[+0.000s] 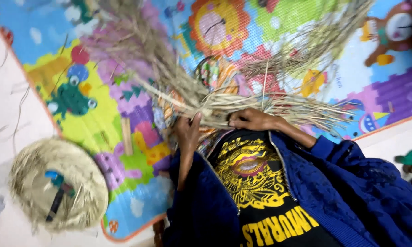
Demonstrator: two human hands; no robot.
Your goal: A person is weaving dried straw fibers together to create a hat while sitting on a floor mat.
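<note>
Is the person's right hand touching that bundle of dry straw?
Touching. The head view shows the right hand resting on the straw bundle, its fingers pressed against the strands.

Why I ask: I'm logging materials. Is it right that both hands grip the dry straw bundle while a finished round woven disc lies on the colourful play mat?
Not quite: the head view shows the round woven disc on the pale floor beside the play mat. Both the left hand and right hand do grip the straw bundle.

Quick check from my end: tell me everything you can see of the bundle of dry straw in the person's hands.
The bundle of dry straw is pale tan, made of long thin stalks that look like dried grass or reed. It lies across the person's lap, gathered tight between the left hand and right hand, which both grip it. From there loose ends fan out up-left and right over the colourful play mat. Motion blur hides finer detail.
</note>
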